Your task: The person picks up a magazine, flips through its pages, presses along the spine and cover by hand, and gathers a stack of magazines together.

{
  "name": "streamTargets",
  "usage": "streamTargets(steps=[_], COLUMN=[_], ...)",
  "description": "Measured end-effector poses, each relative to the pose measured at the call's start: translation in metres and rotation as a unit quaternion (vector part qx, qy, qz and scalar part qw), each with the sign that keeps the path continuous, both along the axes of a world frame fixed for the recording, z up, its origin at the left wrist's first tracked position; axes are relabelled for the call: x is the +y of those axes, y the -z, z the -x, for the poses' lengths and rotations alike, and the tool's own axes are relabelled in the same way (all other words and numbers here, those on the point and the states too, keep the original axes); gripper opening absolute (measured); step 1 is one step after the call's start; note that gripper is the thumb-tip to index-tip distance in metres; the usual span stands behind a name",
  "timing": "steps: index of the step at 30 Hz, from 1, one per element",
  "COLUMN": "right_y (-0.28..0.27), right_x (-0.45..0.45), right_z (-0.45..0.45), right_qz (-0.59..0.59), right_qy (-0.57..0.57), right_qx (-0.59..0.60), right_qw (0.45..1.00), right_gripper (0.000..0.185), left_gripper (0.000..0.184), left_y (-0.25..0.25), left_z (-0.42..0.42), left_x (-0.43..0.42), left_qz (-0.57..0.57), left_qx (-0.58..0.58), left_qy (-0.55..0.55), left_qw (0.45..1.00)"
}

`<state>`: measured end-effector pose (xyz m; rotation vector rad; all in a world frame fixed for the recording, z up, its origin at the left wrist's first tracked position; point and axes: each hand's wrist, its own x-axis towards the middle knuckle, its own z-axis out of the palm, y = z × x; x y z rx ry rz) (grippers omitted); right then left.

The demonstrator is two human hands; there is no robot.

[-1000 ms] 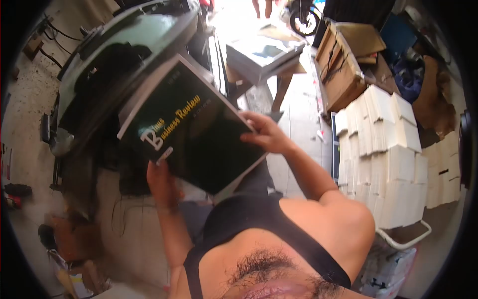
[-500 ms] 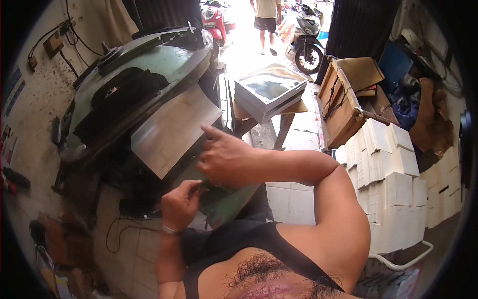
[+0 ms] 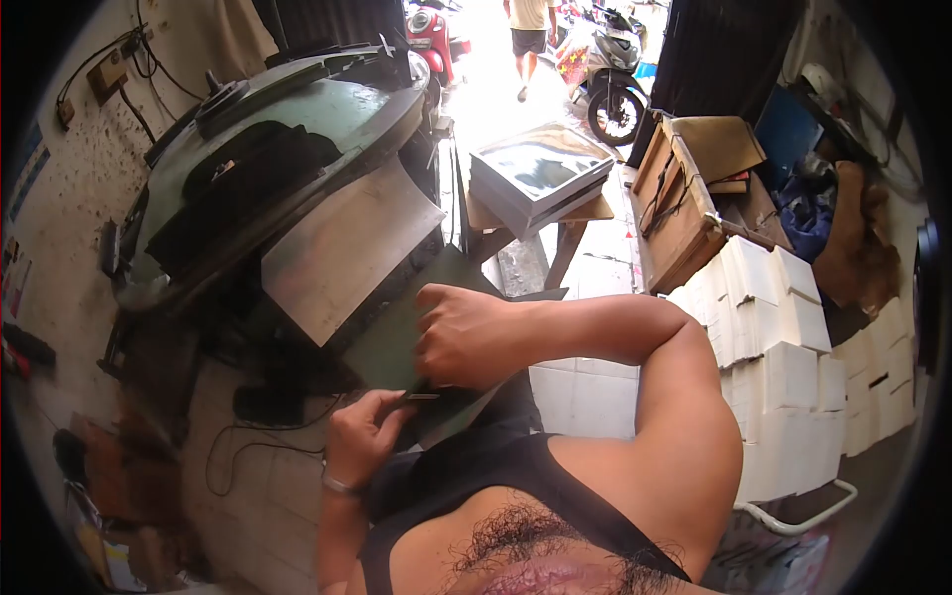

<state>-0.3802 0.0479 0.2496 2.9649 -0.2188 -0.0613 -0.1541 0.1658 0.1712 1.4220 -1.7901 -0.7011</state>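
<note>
A green flat sheet or panel point(image 3: 387, 342) lies in front of my body, partly under my right hand. My right hand point(image 3: 461, 339) is closed over it, fingers curled down; whatever they grip is hidden. Below and to the left, my left hand point(image 3: 365, 436) pinches thumb and fingers together at the sheet's lower edge. A thin pale strip point(image 3: 424, 397) shows beside its fingertips; I cannot tell if it is held. Beyond my hands, a bent shiny metal sheet point(image 3: 352, 258) leans against a large rounded green machine point(image 3: 367, 114).
Stacked white paper blocks point(image 3: 783, 382) stand at the right, by a wooden crate point(image 3: 684, 198). A small wooden table point(image 3: 595, 210) carries a shiny-topped stack point(image 3: 540, 169). A cable point(image 3: 233, 466) lies on the floor. Outside are motorbikes point(image 3: 615, 89) and a walking person point(image 3: 529, 30).
My right hand has drawn its extended index finger in and moved slightly right. My left hand has lowered a little. More of the green sheet shows beyond my right hand. The person outside has stepped on.
</note>
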Motion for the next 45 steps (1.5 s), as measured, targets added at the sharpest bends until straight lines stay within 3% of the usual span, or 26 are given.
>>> streamTargets(steps=[6,13,20,26,32,41,45], right_y=[-0.018,-0.022,-0.027,-0.029,-0.023,-0.027,-0.021], right_x=[-0.004,-0.012,-0.016,-0.012,-0.011,-0.008,-0.013], right_z=[0.027,0.049,0.065,0.079,0.093,0.110,0.116], right_qz=[-0.043,-0.059,-0.085,-0.119,-0.112,-0.161,-0.193], right_qy=[0.000,0.004,0.026,0.041,0.069,0.083,0.099], right_qx=[-0.059,-0.169,-0.215,-0.201,-0.241,-0.272,-0.271], right_qw=[0.997,0.984,0.973,0.971,0.962,0.945,0.938], right_gripper=[0.014,0.029,0.028,0.023,0.023,0.022,0.021], left_gripper=[0.017,0.014,0.033,0.038,0.039,0.025,0.023], left_y=[-0.005,-0.003,0.005,0.008,0.001,-0.008,-0.019], left_z=[-0.021,-0.050,-0.074,-0.077,-0.086,-0.077,-0.077], left_x=[0.037,0.064,0.073,0.066,0.064,0.062,0.060], left_qz=[-0.001,0.050,0.117,0.117,0.124,0.141,0.156], left_qx=[0.008,-0.090,-0.238,-0.169,-0.249,-0.143,-0.157], left_qy=[-0.031,-0.081,-0.099,-0.060,-0.072,-0.028,-0.024], left_qw=[0.999,0.991,0.959,0.977,0.958,0.979,0.975])
